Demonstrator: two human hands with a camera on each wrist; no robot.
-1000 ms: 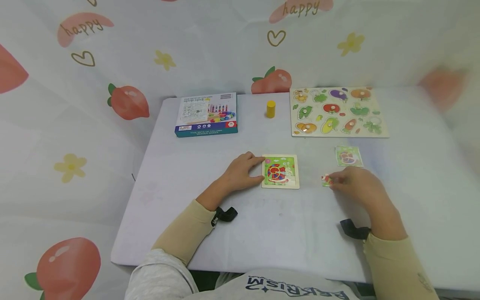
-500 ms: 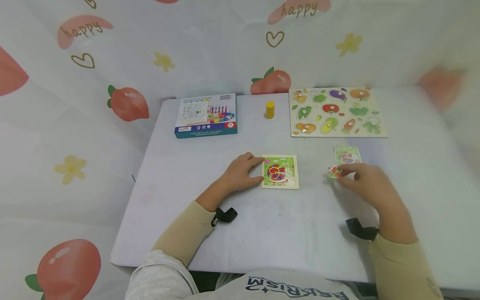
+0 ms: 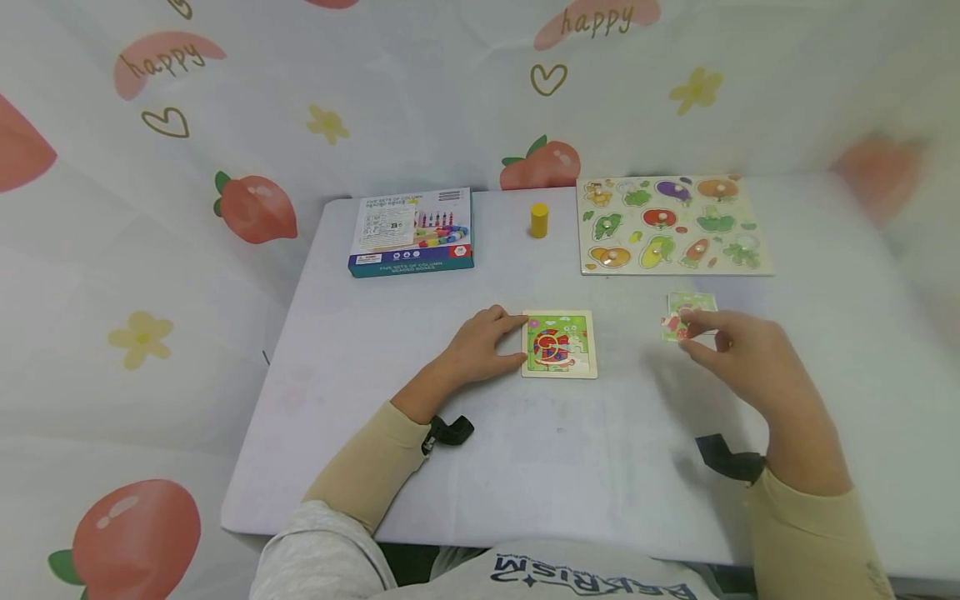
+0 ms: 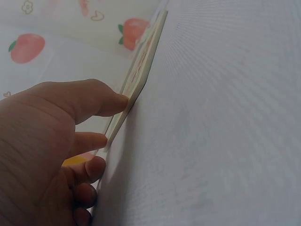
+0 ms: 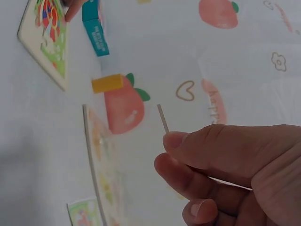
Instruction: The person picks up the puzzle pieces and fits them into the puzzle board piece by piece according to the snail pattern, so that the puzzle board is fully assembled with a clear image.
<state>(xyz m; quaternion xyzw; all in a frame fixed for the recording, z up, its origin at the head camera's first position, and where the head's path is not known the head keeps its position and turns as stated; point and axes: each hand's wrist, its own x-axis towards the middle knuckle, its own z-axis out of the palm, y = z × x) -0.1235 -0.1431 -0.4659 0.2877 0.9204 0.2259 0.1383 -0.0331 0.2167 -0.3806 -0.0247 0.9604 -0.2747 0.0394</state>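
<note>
My left hand [image 3: 480, 348] rests at the left side of a small square jigsaw puzzle [image 3: 559, 344] with a red and blue snail picture in a pale wooden frame. Thumb and index finger are spread and touch the frame [image 4: 149, 61] in the left wrist view. To the right, my right hand [image 3: 742, 358] pinches a puzzle piece [image 3: 670, 328] between thumb and index finger, raised above the table. The right wrist view shows this piece [image 5: 162, 117] edge-on. Behind it, partly covered, lies a small snail picture card [image 3: 701, 301].
A wooden vegetable peg board [image 3: 667, 225] lies at the back right. Beside it stands a yellow cylinder [image 3: 539, 221]. The box of column beads [image 3: 411, 233] lies at the back left. A printed fruit cloth [image 3: 420, 92] hangs behind the white table [image 3: 525, 467].
My right hand has lifted the puzzle piece off the table and moved it slightly right and back, over the front of the card. The left hand stays on the puzzle frame.
</note>
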